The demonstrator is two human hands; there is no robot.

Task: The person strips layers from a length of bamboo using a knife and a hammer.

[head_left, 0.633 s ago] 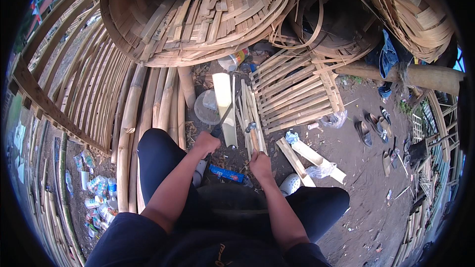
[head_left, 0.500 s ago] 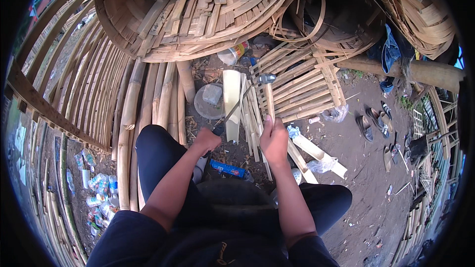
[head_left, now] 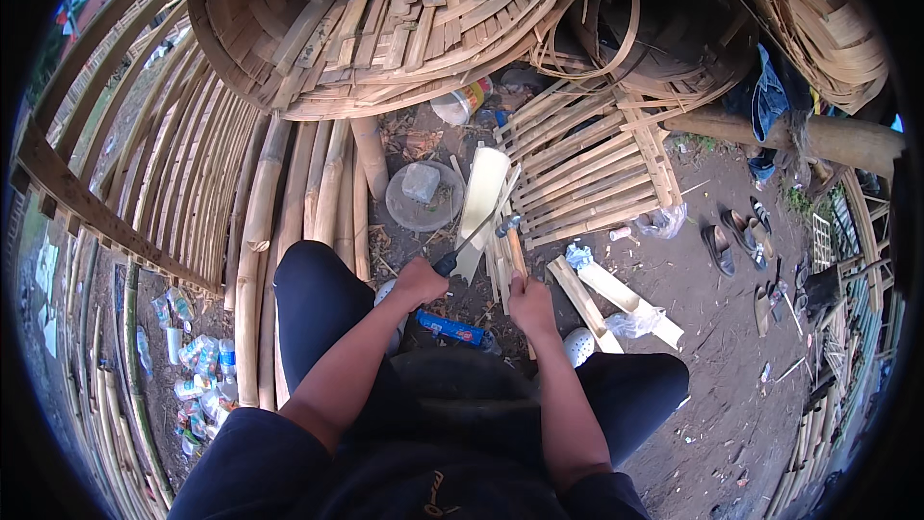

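L hand (head_left: 421, 284) closed round handle of black-handled long metal knife (head_left: 445, 264), prob. to keep off sharp edge; blade crosses over pale split-bamboo piece (head_left: 484, 195) ahead, contact unclear. R hand (head_left: 531, 306) closed round wooden-handled metal hammer (head_left: 516, 248), gripped low, prob. for leverage; head near blade.

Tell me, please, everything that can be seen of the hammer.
The hammer has a small grey head that looks like metal and a straight, light brown handle that looks like wood. The person's right hand grips the handle, hiding part of it. The hammer points away from the person, head at the far end, tilted slightly left. Its head is just right of the blade of the knife; whether the two touch, I cannot tell.
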